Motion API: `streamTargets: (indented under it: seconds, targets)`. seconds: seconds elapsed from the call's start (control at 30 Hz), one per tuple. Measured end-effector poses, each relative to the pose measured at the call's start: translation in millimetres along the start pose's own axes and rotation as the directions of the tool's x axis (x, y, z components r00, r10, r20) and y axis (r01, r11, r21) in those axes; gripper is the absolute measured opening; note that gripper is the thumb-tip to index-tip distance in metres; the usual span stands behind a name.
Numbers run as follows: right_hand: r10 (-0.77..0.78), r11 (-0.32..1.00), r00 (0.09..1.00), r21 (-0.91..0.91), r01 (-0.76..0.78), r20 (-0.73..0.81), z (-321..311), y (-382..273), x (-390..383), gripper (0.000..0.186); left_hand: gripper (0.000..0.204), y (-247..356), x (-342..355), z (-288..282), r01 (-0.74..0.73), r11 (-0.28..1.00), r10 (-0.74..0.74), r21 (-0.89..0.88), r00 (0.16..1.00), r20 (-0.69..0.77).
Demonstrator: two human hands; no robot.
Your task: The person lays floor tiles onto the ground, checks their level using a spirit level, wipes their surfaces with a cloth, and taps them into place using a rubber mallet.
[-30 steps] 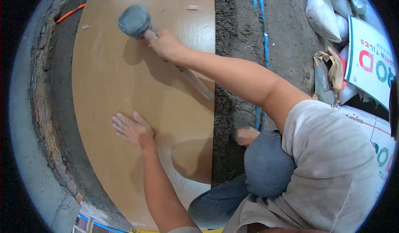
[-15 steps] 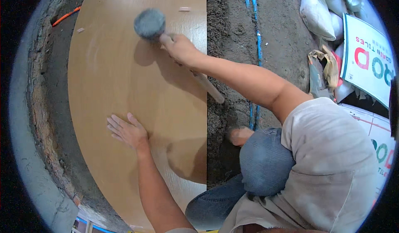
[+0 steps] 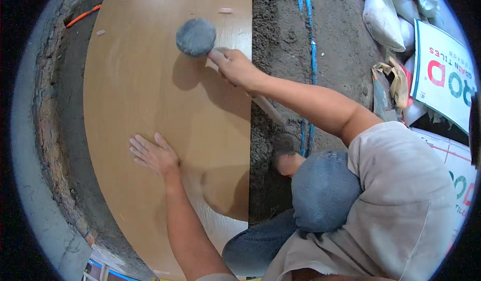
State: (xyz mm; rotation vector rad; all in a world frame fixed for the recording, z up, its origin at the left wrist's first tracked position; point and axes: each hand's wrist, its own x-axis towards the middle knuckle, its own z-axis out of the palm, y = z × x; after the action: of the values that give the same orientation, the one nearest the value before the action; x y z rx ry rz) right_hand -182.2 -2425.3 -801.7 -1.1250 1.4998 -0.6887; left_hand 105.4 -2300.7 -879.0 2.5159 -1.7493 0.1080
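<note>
My right hand is closed on a mallet with a round grey head, gripping it close to the head, while the pale handle sticks out past my wrist beyond the panel's edge. The mallet casts a shadow on a large, smooth, wood-look panel, light tan; whether it touches the surface I cannot tell. Lower down, my left hand lies flat on the same panel, fingers spread. A small pale strip lies near the top of the panel.
Wet grey mortar borders the panel's right side, with blue pipes beyond. White sacks, printed boxes and torn paper are piled at right. A concrete edge and orange tube lie at left. My bent knee is at lower right.
My right hand and the mallet have moved right and down across the panel, the handle now reaching further over the mortar. My left hand stays flat in about the same place.
</note>
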Motion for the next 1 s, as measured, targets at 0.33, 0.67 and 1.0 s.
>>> streamTargets:
  seconds: [0.33, 0.67, 1.0]
  targets:
    - [0.021, 0.999, 0.999, 0.030, -0.020, -0.027, -11, 10, -17, 0.040, 0.064, 4, 2, -5, -0.010, 1.000, 0.010, 0.009, 1.000, 0.000]
    - [0.077, 0.996, 0.996, 0.038, -0.078, 0.044, -20, 11, -30, 0.042, 0.064, 2, -3, -6, -0.053, 0.998, 0.051, -0.023, 0.995, -0.085]
    - [-0.006, 1.000, 0.987, 0.013, 0.004, 0.160, 3, 13, -72, 0.043, 0.066, 6, -19, -24, -0.110, 0.992, 0.112, -0.061, 0.993, 0.024]
